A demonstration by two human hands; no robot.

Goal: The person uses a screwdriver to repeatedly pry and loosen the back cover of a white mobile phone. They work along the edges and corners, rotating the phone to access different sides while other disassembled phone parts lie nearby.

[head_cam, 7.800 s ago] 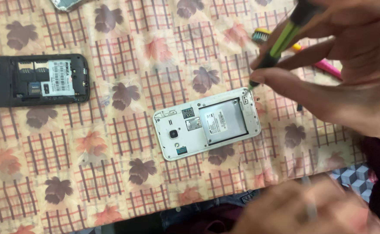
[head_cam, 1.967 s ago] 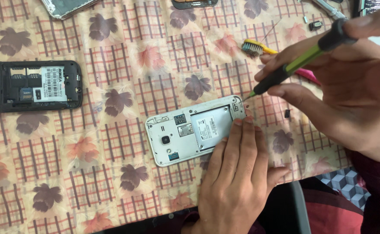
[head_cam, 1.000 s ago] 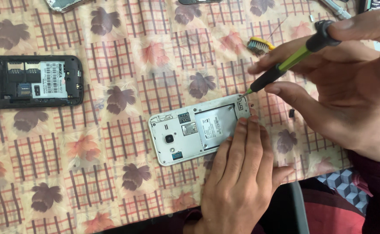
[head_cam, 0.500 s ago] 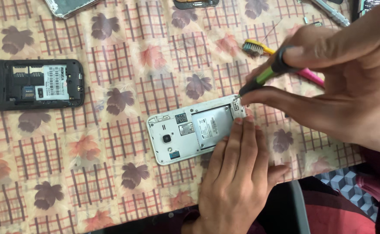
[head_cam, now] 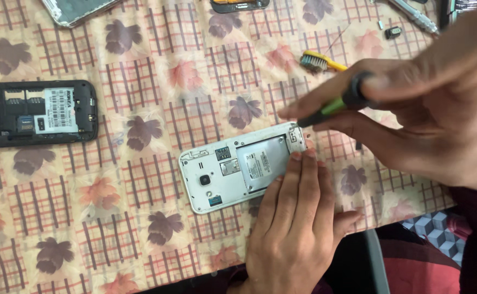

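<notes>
A white phone lies face down with its back cover off, on a leaf-patterned tablecloth. My left hand lies flat on the cloth, its fingertips pressing the phone's near right edge. My right hand pinches a green and black screwdriver, whose tip points down at the phone's far right corner. The tip itself is hidden behind my fingers.
A black phone with its back open lies at the left edge. A yellow-handled brush lies beyond the white phone. Another phone part, a dark part, a metal tool and small loose bits sit along the far edge.
My right hand has brought the screwdriver down onto the phone's far right corner and turned it steeper. My left hand came in earlier and stays on the phone.
</notes>
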